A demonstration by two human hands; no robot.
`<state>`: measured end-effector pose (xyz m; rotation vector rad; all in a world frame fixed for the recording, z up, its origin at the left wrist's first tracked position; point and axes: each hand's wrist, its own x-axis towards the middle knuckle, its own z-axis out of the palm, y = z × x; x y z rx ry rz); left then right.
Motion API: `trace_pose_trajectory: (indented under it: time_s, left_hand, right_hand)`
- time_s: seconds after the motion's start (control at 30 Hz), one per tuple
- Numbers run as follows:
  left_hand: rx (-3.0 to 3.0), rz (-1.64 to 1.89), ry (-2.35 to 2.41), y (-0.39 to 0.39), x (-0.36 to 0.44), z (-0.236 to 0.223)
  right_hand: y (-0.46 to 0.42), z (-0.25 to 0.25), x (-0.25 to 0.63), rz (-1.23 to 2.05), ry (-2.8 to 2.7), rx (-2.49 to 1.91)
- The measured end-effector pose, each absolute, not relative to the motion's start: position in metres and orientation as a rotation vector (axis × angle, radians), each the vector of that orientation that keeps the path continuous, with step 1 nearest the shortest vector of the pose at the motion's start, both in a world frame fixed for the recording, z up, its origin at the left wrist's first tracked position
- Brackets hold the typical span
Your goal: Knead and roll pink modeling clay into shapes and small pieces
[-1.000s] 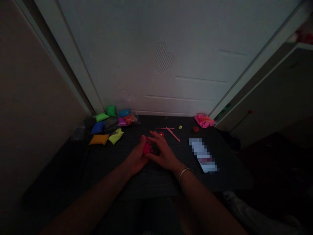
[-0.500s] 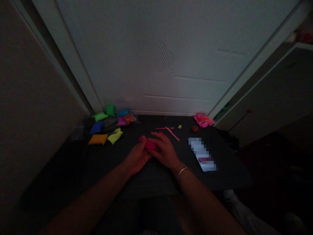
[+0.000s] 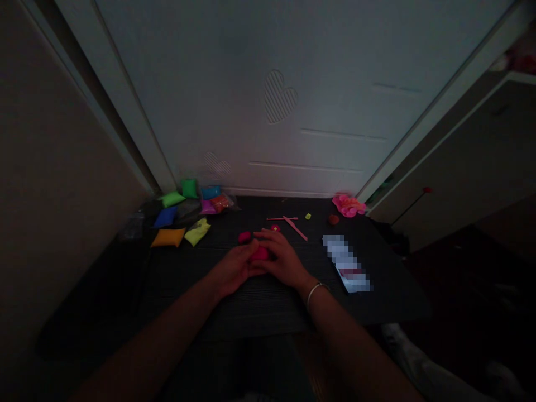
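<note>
Between my two hands is a lump of bright pink modelling clay (image 3: 260, 254). My left hand (image 3: 235, 268) is closed around its left side, and my right hand (image 3: 281, 259) curls its fingers over it from the right. Just beyond my left fingertips a smaller dark pink clay piece (image 3: 244, 238) lies on the dark table. A small pink flower with a yellow centre (image 3: 275, 228) sits past my right fingers. Two pink modelling tools, one thin stick (image 3: 280, 219) and one flat blade (image 3: 295, 229), lie behind it.
Several coloured clay packets, including an orange one (image 3: 168, 237) and a yellow one (image 3: 197, 232), lie at the left. At the right are a phone (image 3: 347, 263), a brownish-red lump (image 3: 334, 220) and a pink ruffled piece (image 3: 349, 205). A white panel (image 3: 234, 111) rises behind the table (image 3: 184, 285).
My hands have shifted slightly nearer to me with the pink clay. The smaller clay piece and the flower behind my fingers now show more fully.
</note>
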<state>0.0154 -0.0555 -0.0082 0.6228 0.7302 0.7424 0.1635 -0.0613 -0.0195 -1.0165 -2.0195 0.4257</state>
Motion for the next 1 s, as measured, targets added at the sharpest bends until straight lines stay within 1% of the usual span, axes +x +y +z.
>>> trace_pose_trajectory:
  time_s: [0.6,0.73,0.83,1.0]
  left_hand:
    - [0.569,0.809,0.69,-0.0578,0.0204,-0.0138]
    - [0.615,0.729,0.695,-0.0584,0.0181,-0.013]
    - [0.659,0.668,0.71,-0.0592,0.0166,-0.0108]
    - [0.625,0.677,0.69,-0.0591,0.0165,-0.0107]
  right_hand:
    - [-0.0597,-0.0203,0.1637,0.524,-2.016,-1.046]
    - [-0.0587,-0.0202,0.1644,0.517,-2.064,-1.065]
    - [-0.0586,-0.0187,0.1651,0.573,-2.07,-1.038]
    - [-0.0592,-0.0179,0.1663,0.617,-2.066,-1.016]
